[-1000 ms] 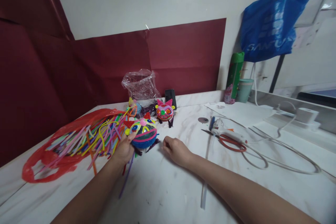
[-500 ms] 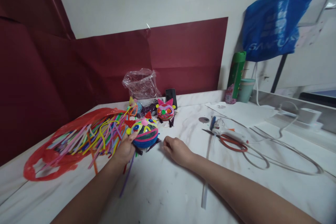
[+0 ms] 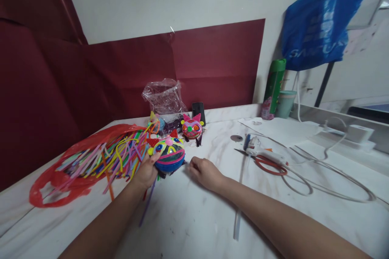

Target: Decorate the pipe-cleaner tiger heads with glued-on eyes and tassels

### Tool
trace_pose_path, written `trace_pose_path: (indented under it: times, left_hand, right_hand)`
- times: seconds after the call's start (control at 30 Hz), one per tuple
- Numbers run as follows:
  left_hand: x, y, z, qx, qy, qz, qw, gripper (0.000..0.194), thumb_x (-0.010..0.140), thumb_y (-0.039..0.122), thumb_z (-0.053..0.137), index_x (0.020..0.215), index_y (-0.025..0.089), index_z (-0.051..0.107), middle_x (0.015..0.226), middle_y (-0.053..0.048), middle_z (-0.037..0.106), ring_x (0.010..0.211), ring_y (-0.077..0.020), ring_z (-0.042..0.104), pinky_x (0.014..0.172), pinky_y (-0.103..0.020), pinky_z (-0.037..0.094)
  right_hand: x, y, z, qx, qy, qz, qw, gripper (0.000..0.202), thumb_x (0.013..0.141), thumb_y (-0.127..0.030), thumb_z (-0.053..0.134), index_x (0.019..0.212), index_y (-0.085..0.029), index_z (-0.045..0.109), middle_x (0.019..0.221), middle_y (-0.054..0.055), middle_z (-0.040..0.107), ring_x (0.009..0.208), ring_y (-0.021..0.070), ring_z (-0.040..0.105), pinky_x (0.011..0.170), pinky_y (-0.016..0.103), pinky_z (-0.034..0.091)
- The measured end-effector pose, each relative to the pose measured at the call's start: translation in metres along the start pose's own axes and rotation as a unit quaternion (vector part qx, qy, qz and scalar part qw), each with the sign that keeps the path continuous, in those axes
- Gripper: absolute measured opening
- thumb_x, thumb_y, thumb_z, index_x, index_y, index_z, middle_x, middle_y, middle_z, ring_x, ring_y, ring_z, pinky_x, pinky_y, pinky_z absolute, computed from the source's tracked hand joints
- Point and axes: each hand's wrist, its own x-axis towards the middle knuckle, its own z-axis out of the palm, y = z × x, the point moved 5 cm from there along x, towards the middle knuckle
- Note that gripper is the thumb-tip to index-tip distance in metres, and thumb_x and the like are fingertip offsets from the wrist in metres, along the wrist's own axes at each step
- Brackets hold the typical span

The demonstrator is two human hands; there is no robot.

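My left hand [image 3: 146, 172] grips a round face ornament [image 3: 170, 156] by its left side, thumb on the front. The ornament has red ears, yellow trim, blue eyes, a pink nose and a dark, shiny mouth area above a blue lower edge. Dark fringe shows beneath it. To its right, my right hand [image 3: 204, 173] rests on the table as a loose fist, apart from the ornament; I see nothing in its fingers. Behind both hands sits a similar pink face ornament [image 3: 192, 126] with a green nose and dark tassels.
At left, colourful pipe cleaners [image 3: 100, 160] spill over a red plastic bag [image 3: 39, 190]. On the right lie a glue gun [image 3: 267, 154] with a long glue stick, orange-handled scissors [image 3: 270, 166] and cables. A phone [image 3: 198, 112], clear plastic bag [image 3: 165, 97], green can [image 3: 273, 89] and cup [image 3: 285, 104] stand behind.
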Motion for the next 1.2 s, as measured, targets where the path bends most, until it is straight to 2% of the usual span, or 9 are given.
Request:
trace_pose_path:
  times: [0.1, 0.2, 0.3, 0.4, 0.5, 0.57, 0.67, 1.0, 1.2]
  left_hand:
    - [-0.001, 0.0, 0.001, -0.001, -0.005, 0.002, 1.0, 0.054, 0.057, 0.029, 0.079, 0.107, 0.015, 0.063, 0.093, -0.011, 0.074, 0.097, -0.0308, 0.067, 0.086, -0.041, 0.053]
    - [-0.001, 0.001, 0.002, 0.0, -0.021, 0.006, 1.0, 0.053, 0.058, 0.027, 0.078, 0.107, 0.016, 0.062, 0.096, -0.01, 0.074, 0.098, -0.0302, 0.067, 0.088, -0.041, 0.052]
    - [-0.002, -0.001, 0.001, 0.017, -0.032, 0.004, 0.999, 0.053, 0.055, 0.022, 0.079, 0.105, 0.018, 0.061, 0.097, -0.008, 0.074, 0.1, -0.029, 0.066, 0.09, -0.04, 0.051]
    - [-0.003, -0.005, -0.002, 0.03, -0.029, 0.003, 0.999, 0.05, 0.054, 0.02, 0.079, 0.101, 0.019, 0.061, 0.096, -0.006, 0.074, 0.1, -0.0278, 0.066, 0.09, -0.039, 0.051]
    - [-0.005, -0.008, -0.003, 0.045, -0.024, 0.001, 0.999, 0.052, 0.056, 0.019, 0.077, 0.105, 0.02, 0.059, 0.097, -0.005, 0.073, 0.1, -0.0261, 0.066, 0.09, -0.038, 0.051]
    - [-0.006, -0.009, -0.002, 0.056, -0.025, 0.0, 0.998, 0.055, 0.059, 0.02, 0.075, 0.111, 0.021, 0.057, 0.098, -0.004, 0.072, 0.1, -0.0251, 0.066, 0.09, -0.038, 0.051]
    - [-0.007, -0.009, 0.0, 0.058, -0.03, 0.001, 0.998, 0.059, 0.061, 0.022, 0.075, 0.116, 0.021, 0.055, 0.101, -0.006, 0.071, 0.101, -0.0257, 0.065, 0.09, -0.039, 0.05]
    - [-0.008, -0.012, 0.008, 0.073, -0.092, 0.028, 0.993, 0.064, 0.064, 0.021, 0.076, 0.123, 0.022, 0.051, 0.113, -0.006, 0.067, 0.105, -0.0238, 0.062, 0.095, -0.038, 0.047]
    - [-0.009, -0.014, 0.01, 0.085, -0.081, 0.021, 0.993, 0.071, 0.062, 0.025, 0.077, 0.126, 0.023, 0.046, 0.112, -0.006, 0.067, 0.1, -0.0246, 0.064, 0.088, -0.038, 0.05]
  right_hand:
    - [0.001, 0.002, 0.002, 0.029, 0.008, 0.002, 1.0, 0.012, 0.083, -0.021, 0.051, 0.071, -0.019, 0.053, 0.063, 0.001, 0.058, 0.058, 0.0134, 0.049, 0.057, 0.024, 0.033]
    - [0.003, 0.005, -0.002, 0.108, 0.053, 0.022, 0.992, 0.013, 0.081, -0.022, 0.051, 0.069, -0.019, 0.051, 0.06, -0.002, 0.052, 0.057, 0.0125, 0.045, 0.057, 0.024, 0.034]
    - [0.006, 0.011, -0.009, 0.252, 0.099, 0.065, 0.961, 0.014, 0.077, -0.031, 0.057, 0.081, -0.018, 0.056, 0.072, 0.0, 0.056, 0.067, 0.0141, 0.051, 0.065, 0.026, 0.041]
    - [0.01, 0.013, -0.01, 0.371, 0.082, 0.083, 0.921, 0.041, 0.071, -0.045, 0.067, 0.099, -0.017, 0.06, 0.095, 0.006, 0.063, 0.09, 0.0197, 0.057, 0.083, 0.032, 0.044]
    - [0.011, 0.006, -0.005, 0.443, 0.029, 0.055, 0.894, 0.058, 0.063, -0.055, 0.073, 0.104, -0.016, 0.062, 0.106, 0.011, 0.065, 0.103, 0.025, 0.056, 0.095, 0.04, 0.04]
    - [0.01, -0.001, -0.002, 0.468, -0.004, 0.027, 0.883, 0.062, 0.061, -0.058, 0.074, 0.105, -0.016, 0.064, 0.109, 0.012, 0.067, 0.104, 0.0266, 0.057, 0.097, 0.043, 0.039]
    - [0.008, -0.009, 0.0, 0.489, -0.016, 0.01, 0.872, 0.061, 0.061, -0.056, 0.076, 0.107, -0.017, 0.065, 0.11, 0.012, 0.068, 0.105, 0.0273, 0.059, 0.098, 0.045, 0.04]
    - [0.004, -0.011, 0.004, 0.538, -0.019, 0.04, 0.842, 0.052, 0.063, -0.048, 0.079, 0.103, -0.016, 0.067, 0.103, 0.011, 0.072, 0.101, 0.0278, 0.064, 0.097, 0.045, 0.044]
    - [0.002, -0.011, 0.004, 0.54, -0.029, 0.047, 0.84, 0.049, 0.066, -0.045, 0.078, 0.103, -0.017, 0.066, 0.107, 0.011, 0.071, 0.102, 0.0273, 0.064, 0.098, 0.044, 0.043]
